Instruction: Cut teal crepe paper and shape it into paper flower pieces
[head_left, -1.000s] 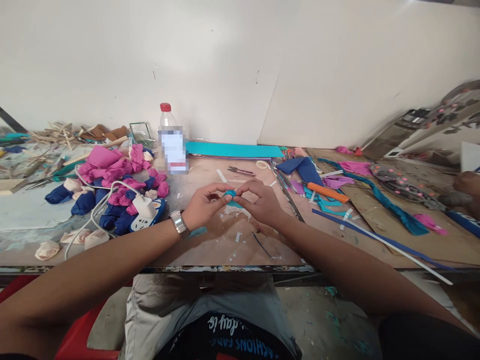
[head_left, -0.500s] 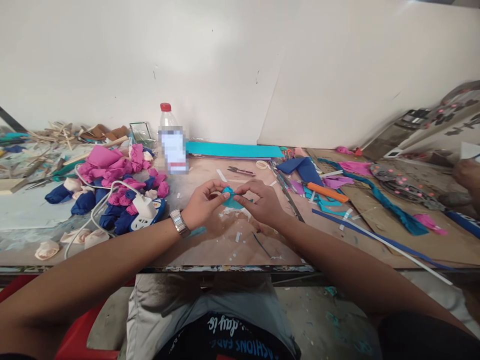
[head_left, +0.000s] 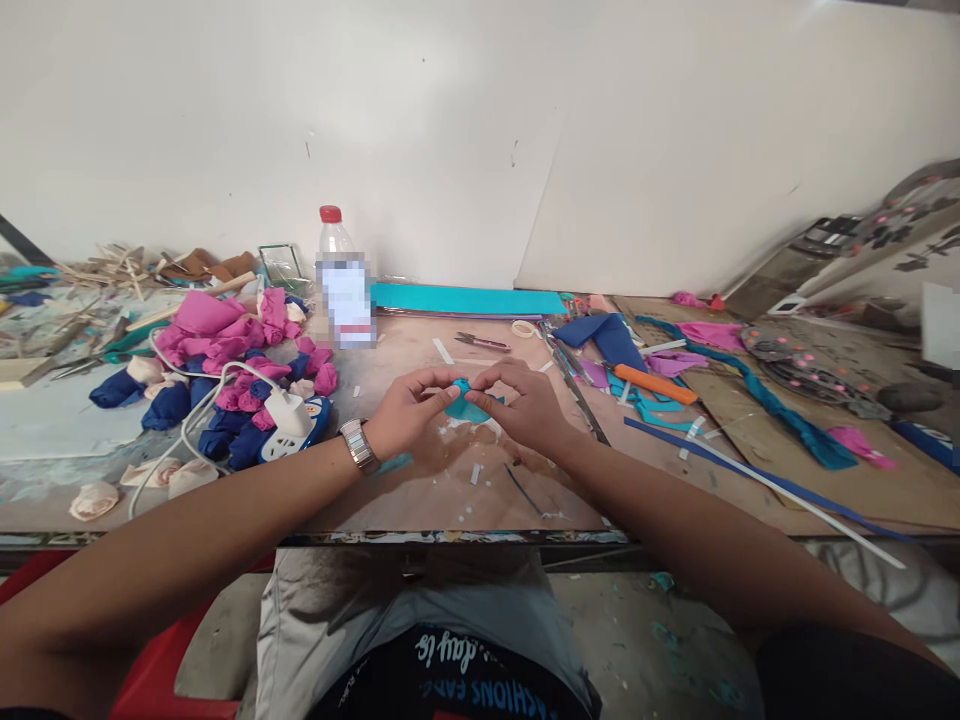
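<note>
Between my two hands is a small piece of turquoise fabric (head_left: 466, 406), gathered and bunched at its top. My left hand (head_left: 412, 408) pinches its left side between thumb and fingers. From the other side, my right hand (head_left: 519, 402) grips it near the top with thumb and fingertips. Part of the fabric hangs down below the fingers, over the brown table surface (head_left: 420, 500). Just beyond the hands lie a pair of small thread snips (head_left: 482, 343) and a thin white strip (head_left: 442, 351).
On the left, pink, blue and cream fabric flowers (head_left: 214, 330) lie around a power strip (head_left: 300, 430) with a white cable. A red-capped bottle (head_left: 330, 235) stands behind, beside a turquoise fabric strip (head_left: 472, 298). To the right are an orange-handled tool (head_left: 655, 384), fabric scraps and a white stick (head_left: 810, 500).
Both hands keep hold of the turquoise fabric, with the fingers shifted slightly. At the far right, another person's hand has left the view.
</note>
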